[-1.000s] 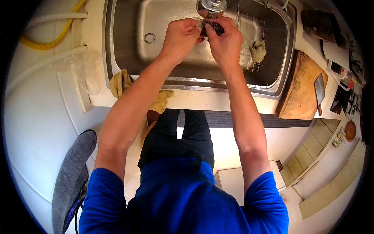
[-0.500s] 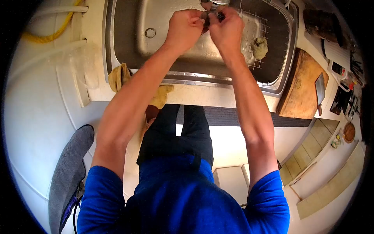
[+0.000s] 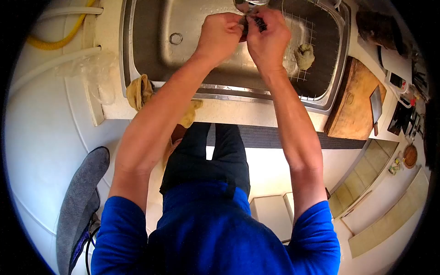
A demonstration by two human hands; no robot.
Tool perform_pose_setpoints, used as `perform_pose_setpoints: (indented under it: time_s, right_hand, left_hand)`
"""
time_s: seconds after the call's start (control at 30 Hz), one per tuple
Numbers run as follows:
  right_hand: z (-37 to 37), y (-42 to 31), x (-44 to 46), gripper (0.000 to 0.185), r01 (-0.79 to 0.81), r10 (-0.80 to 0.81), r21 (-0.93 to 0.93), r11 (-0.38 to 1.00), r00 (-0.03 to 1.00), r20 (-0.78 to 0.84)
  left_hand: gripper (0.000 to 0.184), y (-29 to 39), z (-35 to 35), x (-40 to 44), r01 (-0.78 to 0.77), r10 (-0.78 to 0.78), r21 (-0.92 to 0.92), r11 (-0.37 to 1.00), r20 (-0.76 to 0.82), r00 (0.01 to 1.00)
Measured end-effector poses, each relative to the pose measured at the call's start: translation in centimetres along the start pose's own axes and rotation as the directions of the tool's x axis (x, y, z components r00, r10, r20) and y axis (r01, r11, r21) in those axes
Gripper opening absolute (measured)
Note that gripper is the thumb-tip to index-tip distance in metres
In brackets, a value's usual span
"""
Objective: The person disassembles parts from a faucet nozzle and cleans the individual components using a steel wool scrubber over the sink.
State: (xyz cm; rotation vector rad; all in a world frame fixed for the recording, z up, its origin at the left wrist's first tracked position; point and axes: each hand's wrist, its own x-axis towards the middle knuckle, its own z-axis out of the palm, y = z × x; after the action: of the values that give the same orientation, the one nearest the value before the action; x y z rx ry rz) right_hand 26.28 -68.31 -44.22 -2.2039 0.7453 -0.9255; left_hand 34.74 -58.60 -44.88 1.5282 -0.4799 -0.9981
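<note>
Both hands meet over the stainless steel sink, just below the shiny metal tap at the top edge. My left hand is closed, its fingertips pinching a small dark object whose kind I cannot make out. My right hand is closed too, its fingers around a dark, rough-textured piece that looks like a scrubber. The fingertips of both hands almost touch, and they hide much of what is between them.
A wire rack lies in the sink's right side with a crumpled pale cloth on it. Yellowish cloths hang at the front rim. To the right, a wooden cutting board bears a cleaver. A yellow hose runs at upper left.
Both hands stay together below the tap. My right hand has turned slightly and shifted a little right, showing more of the dark textured piece.
</note>
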Motion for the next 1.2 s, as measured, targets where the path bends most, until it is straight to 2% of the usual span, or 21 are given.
perform_pose_setpoints:
  time_s: [0.03, 0.07, 0.13, 0.17, 0.23, 0.3, 0.37, 0.4, 0.43, 0.5, 0.7, 0.77, 0.83, 0.87, 0.93, 0.97, 1.03, 1.07, 1.1, 1.17, 1.2]
  right_hand:
    - [-0.1, 0.2, -0.1, 0.010, 0.068, -0.068, 0.008, 0.998, 0.997, 0.032]
    - [-0.1, 0.7, -0.1, 0.010, 0.068, -0.068, 0.011, 0.998, 0.997, 0.032]
    - [-0.5, 1.9, 0.1, 0.010, -0.045, 0.044, -0.020, 0.999, 0.999, -0.032]
    - [-0.6, 2.4, 0.0, 0.010, -0.045, 0.044, -0.021, 0.999, 0.998, -0.033]
    - [-1.4, 1.6, 0.0, 0.013, -0.197, 0.205, 0.069, 0.978, 0.966, -0.155]
    - [-2.2, 0.8, 0.1, 0.016, -0.183, 0.191, 0.066, 0.981, 0.973, -0.130]
    - [-2.1, -0.1, 0.1, 0.019, -0.259, 0.260, 0.203, 0.944, 0.965, 0.020]
    - [-2.2, 0.0, 0.2, 0.021, -0.188, 0.181, 0.083, 0.979, 0.980, 0.085]
    - [-2.2, 0.0, 0.3, 0.021, -0.189, 0.182, 0.078, 0.979, 0.980, 0.084]
    - [-1.9, 0.0, 0.6, 0.021, 0.032, -0.031, -0.017, 0.999, 0.997, 0.069]
    - [-1.8, 0.2, 0.1, 0.016, -0.167, 0.161, 0.033, 0.985, 0.976, 0.143]
    - [-1.2, 0.0, -0.2, 0.015, -0.202, 0.191, 0.064, 0.977, 0.970, 0.148]
    - [-0.9, -0.3, -0.3, 0.015, -0.091, 0.077, 0.094, 0.991, 0.987, 0.141]
    - [-1.0, -0.2, -0.1, 0.015, -0.091, 0.078, 0.094, 0.991, 0.987, 0.141]
    - [-1.3, 0.2, 0.2, 0.014, -0.242, 0.238, 0.013, 0.970, 0.963, 0.124]
    - [-0.9, 0.1, 0.2, 0.014, -0.238, 0.234, 0.019, 0.971, 0.964, 0.124]
    - [-0.6, -0.4, -0.4, 0.014, -0.079, 0.074, 0.034, 0.996, 0.990, 0.116]
    - [-0.6, 0.1, 0.0, 0.014, -0.225, 0.216, 0.065, 0.972, 0.969, 0.119]
    - [-0.8, -0.7, 0.5, 0.014, -0.220, 0.211, 0.067, 0.973, 0.970, 0.122]
    - [-1.4, -3.0, 1.5, 0.013, -0.074, 0.063, 0.065, 0.995, 0.985, 0.160]
    - [-1.3, -2.9, 1.4, 0.013, -0.077, 0.069, 0.037, 0.996, 0.979, 0.189]
  left_hand:
    - [0.027, 0.1, -0.1, -0.1, 0.015, -0.015, 0.002, 1.000, 0.018, 1.000]
    - [0.027, 0.1, 0.0, -0.2, 0.016, -0.016, 0.005, 1.000, 0.016, 1.000]
    - [0.024, -0.1, 0.9, -0.3, 0.000, -0.026, -0.315, 0.949, -0.079, 0.996]
    - [0.024, -0.1, 1.0, 0.1, 0.000, -0.026, -0.315, 0.949, -0.078, 0.997]
    - [0.031, 0.3, 0.8, 0.9, 0.062, -0.101, -0.500, 0.864, -0.053, 0.993]
    - [0.035, 0.3, 0.2, 1.1, 0.084, -0.104, -0.521, 0.849, -0.008, 0.995]
    - [0.034, -0.1, 0.0, 1.1, 0.094, -0.123, -0.471, 0.877, -0.032, 0.992]
    - [0.034, 0.1, 0.1, 0.9, 0.096, -0.124, -0.473, 0.876, -0.029, 0.992]
    - [0.032, 0.3, 0.3, 0.8, 0.105, -0.129, -0.448, 0.888, -0.024, 0.991]
    - [0.030, 1.0, 0.5, 0.4, 0.109, -0.129, -0.422, 0.900, -0.020, 0.991]
    - [0.032, -0.4, 0.9, 0.4, -0.011, -0.002, -0.233, 0.972, -0.054, 0.999]
    - [0.031, -1.2, 0.0, 0.8, -0.155, 0.157, 0.159, 0.975, 0.001, 0.988]
    - [0.031, 0.2, -0.2, -0.1, -0.109, 0.109, 0.117, 0.987, 0.010, 0.994]
    - [0.031, 1.0, -0.2, -0.3, -0.064, 0.063, 0.074, 0.995, 0.017, 0.998]
    - [0.031, 0.5, 0.0, -0.2, -0.064, 0.064, 0.063, 0.996, 0.006, 0.998]
    - [0.031, 0.3, -0.1, 0.0, -0.065, 0.066, 0.054, 0.996, -0.008, 0.998]
    - [0.030, -0.1, -0.2, 0.0, -0.061, 0.061, 0.000, 0.998, 0.013, 0.998]
    - [0.029, -0.2, -0.1, 0.1, -0.060, 0.062, -0.057, 0.997, 0.033, 0.998]
    - [0.029, -0.7, 0.0, 0.5, -0.063, 0.065, -0.058, 0.996, 0.028, 0.998]
    - [0.027, -2.1, 0.1, 1.1, -0.126, 0.124, 0.070, 0.990, 0.028, 0.992]
    - [0.025, -1.5, 0.2, 0.7, -0.097, 0.098, 0.017, 0.995, -0.051, 0.994]
